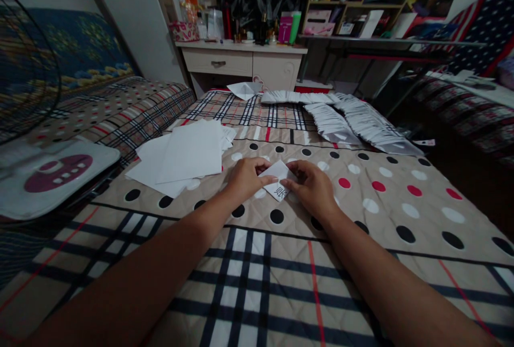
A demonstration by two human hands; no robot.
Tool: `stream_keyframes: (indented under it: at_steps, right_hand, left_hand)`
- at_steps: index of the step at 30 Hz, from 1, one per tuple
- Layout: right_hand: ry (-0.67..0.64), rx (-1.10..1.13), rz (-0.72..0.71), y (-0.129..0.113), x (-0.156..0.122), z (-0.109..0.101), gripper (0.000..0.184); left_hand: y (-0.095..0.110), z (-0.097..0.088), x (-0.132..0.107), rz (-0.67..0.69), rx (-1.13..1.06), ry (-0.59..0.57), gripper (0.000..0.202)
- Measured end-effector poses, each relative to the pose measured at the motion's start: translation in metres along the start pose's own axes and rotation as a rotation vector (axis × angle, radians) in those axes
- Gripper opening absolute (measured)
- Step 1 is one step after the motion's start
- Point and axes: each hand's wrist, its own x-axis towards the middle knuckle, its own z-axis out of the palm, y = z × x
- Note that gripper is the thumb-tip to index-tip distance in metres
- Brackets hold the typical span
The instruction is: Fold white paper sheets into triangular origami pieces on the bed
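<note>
A small folded white paper with dark printed characters lies on the dotted quilt in front of me. My left hand pinches its left edge, fingers closed on it. My right hand presses and grips its right side. A loose pile of flat white sheets lies just left of my left hand. Long overlapping rows of folded white papers stretch across the far right part of the bed.
A standing fan with a white base is at the left. A single folded paper sits at the bed's far end. Beyond it stand a drawer desk with bottles and shelves.
</note>
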Motion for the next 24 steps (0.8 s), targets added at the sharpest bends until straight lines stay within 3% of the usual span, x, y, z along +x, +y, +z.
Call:
stream_keyframes:
  at_steps: [7,15,20,24]
  right_hand:
    - [0.033,0.145,-0.03,0.007,0.003,0.007,0.014]
    - [-0.057,0.263,0.037,0.0,0.008,0.006,0.016]
    - [-0.036,0.219,0.044,-0.002,0.01,0.007,0.025]
    - [-0.01,0.241,0.048,0.002,0.012,0.01,0.013]
  left_hand:
    - [-0.002,0.002,-0.001,0.013,0.096,0.012,0.02]
    - [0.003,0.002,0.003,0.002,0.131,-0.01,0.016]
    - [0.004,0.001,0.004,0.016,0.166,-0.019,0.02]
    - [0.006,0.002,0.004,0.011,0.173,-0.007,0.017]
